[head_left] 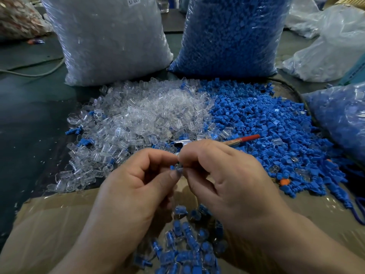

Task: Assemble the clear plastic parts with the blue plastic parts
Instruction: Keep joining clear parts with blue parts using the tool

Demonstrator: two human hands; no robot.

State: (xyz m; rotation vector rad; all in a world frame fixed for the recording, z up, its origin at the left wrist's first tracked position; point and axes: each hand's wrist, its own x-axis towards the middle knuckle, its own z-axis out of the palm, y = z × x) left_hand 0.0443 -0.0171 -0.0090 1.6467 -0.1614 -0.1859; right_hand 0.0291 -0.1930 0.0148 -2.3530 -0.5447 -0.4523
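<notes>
Both hands are held close together in the middle, above the near edge of the piles. The left hand [138, 184] is turned with its back up and to the left, and its fingers are curled. The right hand [227, 175] is set facing it, and its fingers are curled too. A small part [177, 168] is pinched between the fingertips of both hands, which are closed tight on it. Clear plastic and a bit of blue can be seen on the part. Most of it is hidden by the fingers, so which way it points and how its long side lies cannot be told. A clear pile [148, 115] is spread just past the hands on the left. A blue pile [266, 131] is spread beside it on the right, and the two piles touch. A tool [241, 139] with a red handle is laid across the near edge of the blue pile, just behind the right hand. A done pile [189, 244] of blue-and-clear parts is seen below the hands, on brown cardboard [49, 224] covered by shiny film. The piles are laid on a dark table [29, 115]. A clear bag [110, 36] is stood behind the clear pile, and a blue bag [231, 32] is stood behind the blue pile. One more bag, the side bag [339, 119], is laid at the right edge and is filled with blue.
</notes>
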